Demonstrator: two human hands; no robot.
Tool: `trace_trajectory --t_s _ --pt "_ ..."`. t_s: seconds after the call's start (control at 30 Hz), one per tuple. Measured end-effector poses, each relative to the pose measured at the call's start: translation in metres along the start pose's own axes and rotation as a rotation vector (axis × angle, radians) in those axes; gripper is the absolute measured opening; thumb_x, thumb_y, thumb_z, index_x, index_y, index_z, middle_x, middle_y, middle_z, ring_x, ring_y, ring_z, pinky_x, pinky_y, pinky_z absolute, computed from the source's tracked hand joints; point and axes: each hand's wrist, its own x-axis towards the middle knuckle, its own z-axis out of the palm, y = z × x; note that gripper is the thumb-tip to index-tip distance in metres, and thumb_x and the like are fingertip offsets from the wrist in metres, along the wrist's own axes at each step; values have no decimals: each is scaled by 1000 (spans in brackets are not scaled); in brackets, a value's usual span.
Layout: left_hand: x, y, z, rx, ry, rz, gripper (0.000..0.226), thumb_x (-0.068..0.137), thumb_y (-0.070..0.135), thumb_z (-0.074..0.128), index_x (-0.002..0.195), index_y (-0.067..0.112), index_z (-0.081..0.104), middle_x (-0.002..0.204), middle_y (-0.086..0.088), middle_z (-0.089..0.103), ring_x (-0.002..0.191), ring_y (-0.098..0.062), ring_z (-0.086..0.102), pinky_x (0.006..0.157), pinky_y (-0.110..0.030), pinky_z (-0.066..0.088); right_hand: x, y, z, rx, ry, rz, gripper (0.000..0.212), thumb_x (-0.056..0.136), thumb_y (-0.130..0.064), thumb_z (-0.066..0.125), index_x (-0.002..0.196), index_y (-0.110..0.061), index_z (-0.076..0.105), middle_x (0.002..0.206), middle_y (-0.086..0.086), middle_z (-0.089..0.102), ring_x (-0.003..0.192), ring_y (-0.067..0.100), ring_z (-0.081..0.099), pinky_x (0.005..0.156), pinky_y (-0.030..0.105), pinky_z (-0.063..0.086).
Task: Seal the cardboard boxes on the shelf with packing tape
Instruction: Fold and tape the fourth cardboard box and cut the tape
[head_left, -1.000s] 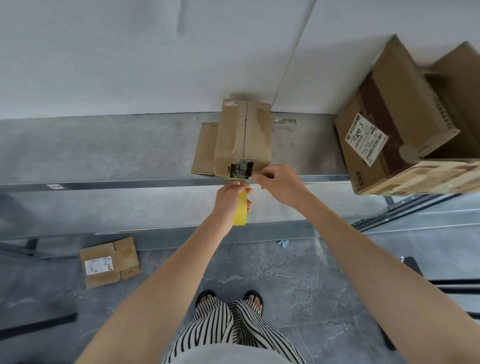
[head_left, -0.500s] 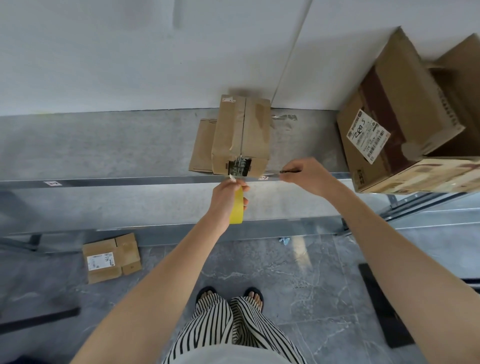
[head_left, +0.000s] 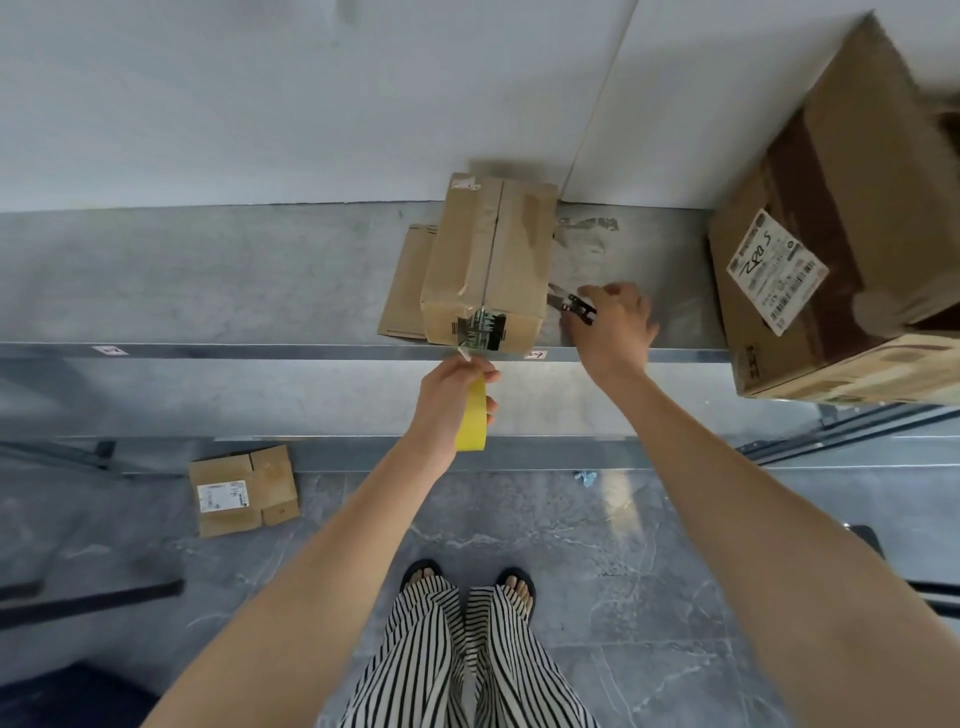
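A small cardboard box stands on the grey metal shelf, its top seam covered by clear tape that runs down over the front face. My left hand grips a yellow roll of packing tape just below the shelf's front edge, with a short strip of tape leading up to the box front. My right hand holds a small black cutter on the shelf, right beside the box's right side.
A flat piece of cardboard lies left of the small box. A large labelled box sits tilted at the shelf's right end. A flattened box lies on the floor below. My feet in sandals show at the bottom.
My right hand moved away from the tape at the box front, to the right and onto the shelf with the cutter. The left hand stayed below the shelf edge with the roll.
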Motion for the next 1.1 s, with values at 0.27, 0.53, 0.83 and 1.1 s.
trace_trajectory --t_s 0.27,0.53,0.83,1.1 --pt "-3 1 3 29 32 -9 24 93 3 43 78 11 59 88 -9 66 44 -17 52 52 -26 44 -36 -81 -26 145 226 -613 51 93 -41 47 132 -9 53 141 16 47 127 35 44 106 47 31" --pt "-3 6 -8 118 12 15 22 91 6 43 78 13 60 89 -8 69 44 -17 52 45 -22 45 -33 -78 -7 -290 105 -735 52 94 -46 46 135 -15 52 140 8 50 128 29 45 107 49 31" --pt "-16 8 -29 152 -103 -75 25 90 2 46 73 11 62 85 -13 69 50 -22 51 51 -26 44 -31 -74 -6 -515 80 -743 73 83 -50 63 143 -16 38 144 7 42 129 30 41 106 49 34" --pt "-32 22 -35 217 -90 37 26 91 4 45 74 13 61 91 -11 69 45 -18 52 47 -25 46 -35 -85 -35 -402 -140 -713 70 89 -26 51 150 -20 17 158 3 15 143 23 13 114 54 9"
